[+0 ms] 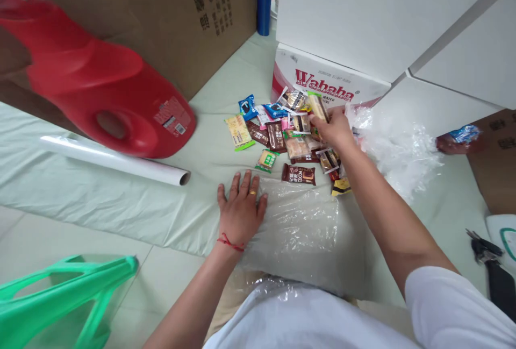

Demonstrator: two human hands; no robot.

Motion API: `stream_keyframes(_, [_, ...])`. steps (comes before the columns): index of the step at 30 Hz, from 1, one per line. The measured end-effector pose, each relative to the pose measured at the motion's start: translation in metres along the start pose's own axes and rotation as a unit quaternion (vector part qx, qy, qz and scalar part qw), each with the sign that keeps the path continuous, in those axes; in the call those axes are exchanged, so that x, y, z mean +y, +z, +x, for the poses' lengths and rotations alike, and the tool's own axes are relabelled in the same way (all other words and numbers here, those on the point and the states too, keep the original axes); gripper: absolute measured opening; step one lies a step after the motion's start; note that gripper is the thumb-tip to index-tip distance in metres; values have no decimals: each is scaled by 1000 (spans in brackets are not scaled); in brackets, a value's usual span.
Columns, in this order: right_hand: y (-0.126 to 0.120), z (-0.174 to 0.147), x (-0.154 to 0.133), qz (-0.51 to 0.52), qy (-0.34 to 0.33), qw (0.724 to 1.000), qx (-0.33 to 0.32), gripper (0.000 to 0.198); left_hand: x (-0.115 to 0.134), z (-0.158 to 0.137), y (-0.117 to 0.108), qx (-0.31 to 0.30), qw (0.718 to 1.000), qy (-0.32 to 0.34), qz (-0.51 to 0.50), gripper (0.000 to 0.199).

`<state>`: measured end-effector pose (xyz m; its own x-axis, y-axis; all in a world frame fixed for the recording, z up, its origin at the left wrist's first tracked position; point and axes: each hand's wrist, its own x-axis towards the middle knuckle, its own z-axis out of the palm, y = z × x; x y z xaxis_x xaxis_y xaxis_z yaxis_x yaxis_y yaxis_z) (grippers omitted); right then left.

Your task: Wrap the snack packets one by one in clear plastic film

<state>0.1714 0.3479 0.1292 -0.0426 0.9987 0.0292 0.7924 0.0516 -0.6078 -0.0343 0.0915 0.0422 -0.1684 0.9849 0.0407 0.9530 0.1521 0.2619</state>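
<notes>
Pale green cloth (242, 72) covers the work surface, and at its back stands a Wahaha carton (334, 83), the landmark for everything else, with large white boxes (342, 10) directly above it. Just in front of the carton lies a loose heap of small wrapped snacks (276, 136), in brown, blue, yellow, green and clear wrappers. The right hand (337, 129) reaches over the heap close to the carton's front, thumb and fingers pinching a pale packet with a green end (317, 106). Farther from the carton, on the near side of the heap, the left hand (241, 213) rests palm down, fingers spread; it wears a ring and a red string bracelet (230, 242). Beside it, a clear plastic sheet (302, 220) stretches from the snacks toward the person; whether it is a bag cannot be told. To the carton's right is a mound of crumpled clear plastic (399, 147). Left of the carton are a blue cylinder (264, 2), a big brown cardboard box (157, 21), a red jug (100, 77) and, nearer the person, a white roll (113, 159). A green stool (68, 295) stands on the tiled floor, well apart from the carton.
</notes>
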Motion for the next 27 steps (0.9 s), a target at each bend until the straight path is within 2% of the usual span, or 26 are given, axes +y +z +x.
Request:
stream_keyframes(4, [42,-4,-25,-121,-51,991,-20,60,0,0,0,-3,1000,-1,5,58])
stream_keyframes(7, [55,-10,-28,-193,-98,976,-38,61,0,0,0,-5,1000,-3,1,58])
stream_keyframes(9, [49,-12,-19,-217,-90,971,-45,54,0,0,-1,-5,1000,-3,-5,58])
stream_keyframes(13, [20,-17,1,-221,-28,974,-26,49,0,0,-2,-2,1000,-2,-15,57])
stream_keyframes(15, [13,-24,-6,-187,-24,982,-15,53,0,-1,-3,-3,1000,-2,-16,56])
stream_keyframes(17, [20,-36,-29,-137,-55,989,-26,58,0,-1,-3,-2,1000,-2,-16,57])
stream_keyframes(19, [42,-47,-64,-103,-102,987,-65,61,0,-1,-2,-1,1000,-3,-15,57])
stream_keyframes(21, [76,-55,-100,-108,-138,980,-94,61,0,-1,-2,-2,1000,-4,-12,57])
stream_keyframes(23, [113,-59,-128,-128,-159,974,-94,58,0,-1,-1,-6,1000,-4,-9,57])
stream_keyframes(25, [145,-61,-144,-161,-168,969,-88,57,0,-1,0,-11,1000,-5,-6,58])
stream_keyframes(27, [166,-62,-149,-190,-179,962,-84,58,-1,-1,-1,-17,1000,-5,-2,59])
